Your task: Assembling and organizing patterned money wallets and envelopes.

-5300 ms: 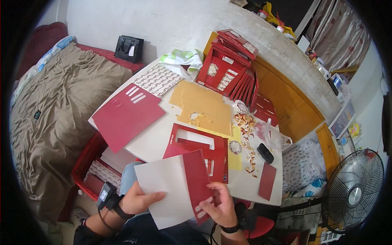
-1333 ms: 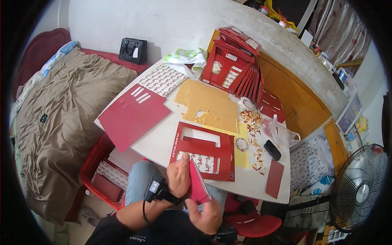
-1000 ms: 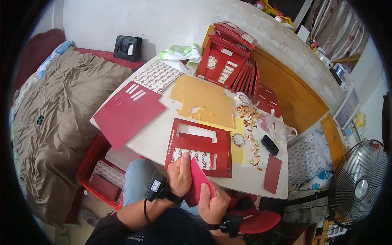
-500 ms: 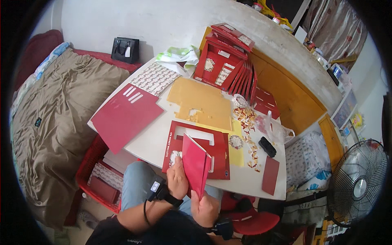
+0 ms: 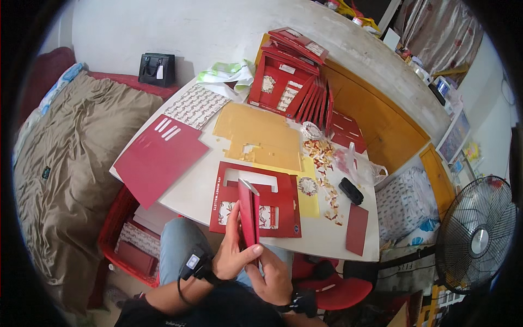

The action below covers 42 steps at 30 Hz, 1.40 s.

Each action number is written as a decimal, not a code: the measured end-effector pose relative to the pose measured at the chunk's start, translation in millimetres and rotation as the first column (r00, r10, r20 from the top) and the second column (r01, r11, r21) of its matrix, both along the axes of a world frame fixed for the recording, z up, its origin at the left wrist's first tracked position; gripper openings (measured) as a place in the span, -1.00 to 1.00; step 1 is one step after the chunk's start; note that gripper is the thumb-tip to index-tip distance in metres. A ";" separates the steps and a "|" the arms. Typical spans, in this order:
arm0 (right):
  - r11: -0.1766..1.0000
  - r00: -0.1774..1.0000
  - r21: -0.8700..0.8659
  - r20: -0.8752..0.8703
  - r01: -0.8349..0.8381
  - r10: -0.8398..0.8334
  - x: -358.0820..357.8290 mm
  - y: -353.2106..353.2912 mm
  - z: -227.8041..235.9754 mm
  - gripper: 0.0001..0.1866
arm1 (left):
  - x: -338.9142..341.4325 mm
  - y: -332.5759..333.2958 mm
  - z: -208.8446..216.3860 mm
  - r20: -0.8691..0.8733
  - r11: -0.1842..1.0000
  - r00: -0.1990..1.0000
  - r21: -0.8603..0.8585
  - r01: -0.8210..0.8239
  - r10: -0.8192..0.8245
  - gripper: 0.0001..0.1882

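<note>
Between my hands is a small stack of red paper wallets [image 5: 248, 218], upright and nearly edge-on, with a pale edge at the top. My left hand [image 5: 227, 257] grips its left side, fingers stretched along the face and thumb across the near end. Close against it, my right hand [image 5: 274, 277] closes round the lower right of the stack; some of its fingertips are hidden. Just beyond, a flat red printed cardboard sleeve [image 5: 289, 199] with cut-out windows lies on the table, partly covered by the stack.
On the white table [image 5: 188, 188] are red sheets [image 5: 158, 158], a patterned sheet [image 5: 197, 106], tan sheets [image 5: 256, 128], small bows [image 5: 322, 163], a black case [image 5: 351, 191] and stacked red packs [image 5: 283, 82]. A red basket [image 5: 111, 240] stands left, a fan [image 5: 479, 240] right.
The stack has turned from showing its broad red face to nearly edge-on. My left fingers have straightened along it, and my right hand has come closer to my left. The view has shifted slightly.
</note>
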State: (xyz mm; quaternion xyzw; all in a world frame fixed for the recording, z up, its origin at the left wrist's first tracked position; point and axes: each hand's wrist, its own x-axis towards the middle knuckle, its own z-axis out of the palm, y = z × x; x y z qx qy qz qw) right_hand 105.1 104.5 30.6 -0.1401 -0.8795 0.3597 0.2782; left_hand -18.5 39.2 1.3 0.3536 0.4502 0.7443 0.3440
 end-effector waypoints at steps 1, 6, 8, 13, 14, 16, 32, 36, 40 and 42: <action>1.000 1.000 -0.002 -0.001 0.001 -0.001 3.1 1.8 -2.6 -0.76 | 0.6 -3.0 -2.0 0.061 0.999 0.998 0.033 0.020 -0.022 0.14; 0.896 0.985 -0.410 -0.061 -0.170 0.159 18.1 2.3 -11.0 -0.48 | 1.7 -16.4 0.9 0.208 0.989 0.970 -0.055 0.136 -0.122 0.10; 0.934 0.996 -0.347 -0.026 -0.086 0.082 25.8 2.0 -11.8 -0.46 | 2.2 -17.9 -4.7 0.250 0.986 0.956 -0.029 0.166 -0.154 0.08; 0.963 0.980 -0.188 0.084 0.192 -0.179 33.5 -8.4 3.6 -0.38 | 10.9 -26.0 3.0 0.336 0.975 0.921 -0.030 0.219 -0.196 0.05; 0.966 0.979 -0.176 0.113 0.187 -0.169 34.7 -11.5 4.5 -0.37 | 13.4 -27.8 -3.6 0.317 0.981 0.931 -0.019 0.196 -0.180 0.04; 0.996 0.996 0.024 -0.042 0.083 -0.082 32.5 -6.8 1.3 -0.33 | 16.0 -35.2 2.2 0.327 0.974 0.928 -0.081 0.213 -0.176 0.04; 0.894 0.979 -0.407 -0.006 -0.187 0.201 58.6 40.4 21.7 -0.48 | 25.0 -18.8 13.8 0.413 0.964 0.911 -0.230 0.131 -0.025 0.10; 0.977 0.987 -0.150 0.068 0.154 -0.145 66.8 92.1 23.7 -0.76 | 23.5 -19.2 3.7 0.397 0.962 0.918 -0.253 0.107 0.003 0.07; 0.915 0.915 -0.060 0.088 0.399 -0.394 68.2 149.9 13.6 -0.83 | 24.8 -16.6 5.2 0.416 0.962 0.909 -0.256 0.094 0.022 -0.10; 0.861 0.857 0.039 0.084 0.507 -0.508 64.8 171.3 13.5 -0.81 | 24.2 -17.4 5.6 0.406 0.963 0.914 -0.249 0.099 0.011 -0.17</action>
